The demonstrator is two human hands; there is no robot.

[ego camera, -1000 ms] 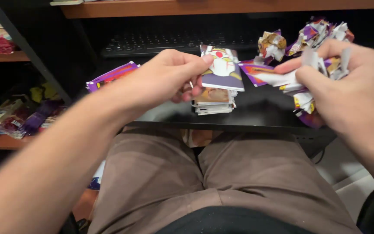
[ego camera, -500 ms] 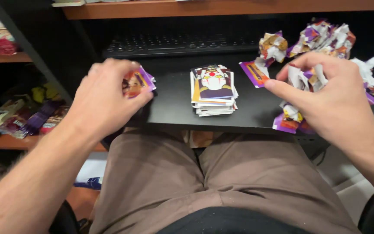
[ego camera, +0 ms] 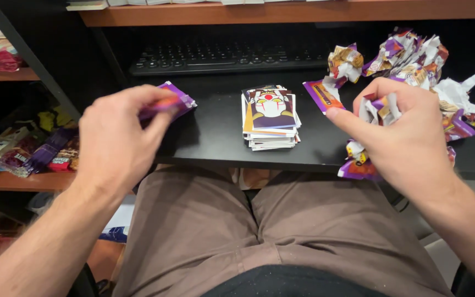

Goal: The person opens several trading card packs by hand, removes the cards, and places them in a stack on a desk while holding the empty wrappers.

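Note:
My left hand (ego camera: 117, 137) is closed on a purple foil card packet (ego camera: 171, 103) over the left end of the black pull-out tray (ego camera: 215, 137). My right hand (ego camera: 405, 135) clutches a crumpled purple and white wrapper (ego camera: 379, 107) at the tray's right side. Between the hands stands a stack of picture cards (ego camera: 271, 117), face up, touched by neither hand. A heap of torn, crumpled wrappers (ego camera: 413, 58) lies behind and under my right hand.
A black keyboard (ego camera: 221, 55) lies at the back of the tray under a wooden shelf (ego camera: 281, 11). More packets (ego camera: 34, 154) rest on a low shelf at the left. My lap in brown trousers (ego camera: 248, 231) is below the tray edge.
My left hand left the card stack, moved left and took hold of the purple packet. My right hand lowered and crumpled its wrapper by the heap.

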